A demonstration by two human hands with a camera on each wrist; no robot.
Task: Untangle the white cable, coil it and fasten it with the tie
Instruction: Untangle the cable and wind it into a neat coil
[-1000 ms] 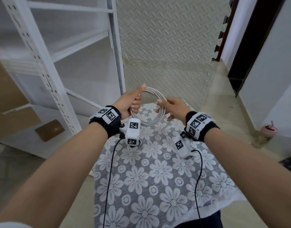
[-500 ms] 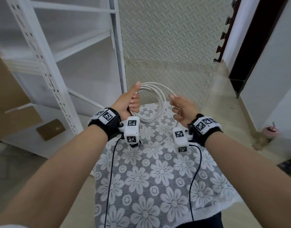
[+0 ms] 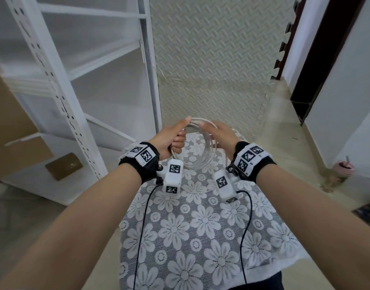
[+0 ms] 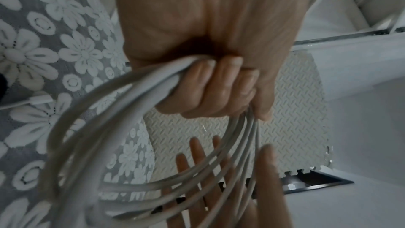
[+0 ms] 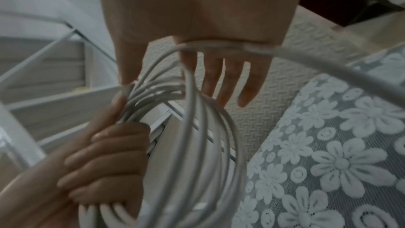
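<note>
The white cable (image 3: 197, 146) hangs in the air between my two hands, above the far end of the counter (image 3: 201, 237) with its flowered lace cloth, already gathered into several round loops. I judge it light and springy: the turns fan apart wherever nothing clamps them, so it wants to uncoil, and its smooth jacket looks likely to slide under a loose hold. My left hand (image 3: 171, 136) is the grip that counts; its fingers (image 4: 219, 84) are curled tight round the bundled strands at the top left of the coil, thumb laid along the top, and every loop passes through that fist. My right hand (image 3: 219, 132) is spread, fingers (image 5: 230, 77) straight and apart, with one strand lying across the base of them and running off to the right, so it guides rather than clamps. A loose end with a slim white plug (image 4: 40, 100) lies on the cloth below. I see no tie in any view. The best place to hold, I think, is right where my left fist sits, keeping all turns pinched at one spot, and the tie should go just beside it before I loosen. Beyond the counter stand a white metal shelf (image 3: 60, 80) and a patterned floor mat (image 3: 211, 59).
</note>
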